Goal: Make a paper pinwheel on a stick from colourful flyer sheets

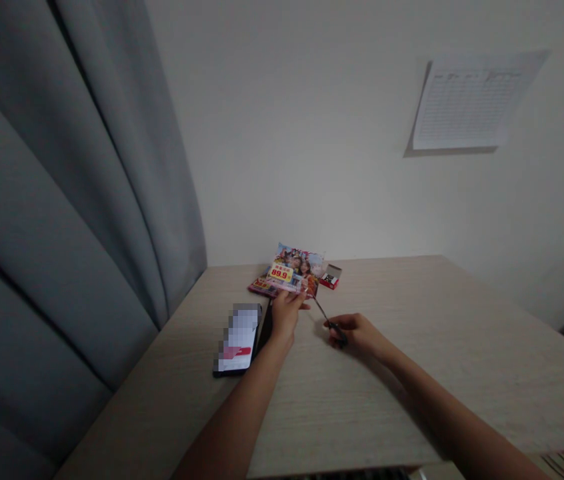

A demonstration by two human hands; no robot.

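Note:
My left hand (287,312) grips the lower edge of a colourful printed flyer (295,267), its fingers closed at the paper's lower right part. The flyer is tilted up and shows people and a large "89.9". Under it lies a second, similar flyer (261,285), mostly covered. My right hand (355,332) is closed around the black handles of a slim pair of scissors (323,311). Their thin blades point up and left, with the tip close to the flyer's lower right corner; whether they touch I cannot tell.
A phone (237,339) with a lit, blurred screen lies left of my left forearm. Behind the scissors stands a small open red box (331,276). A grey curtain (112,167) borders the wooden table (412,300) on the left. A printed sheet (465,107) hangs on the wall.

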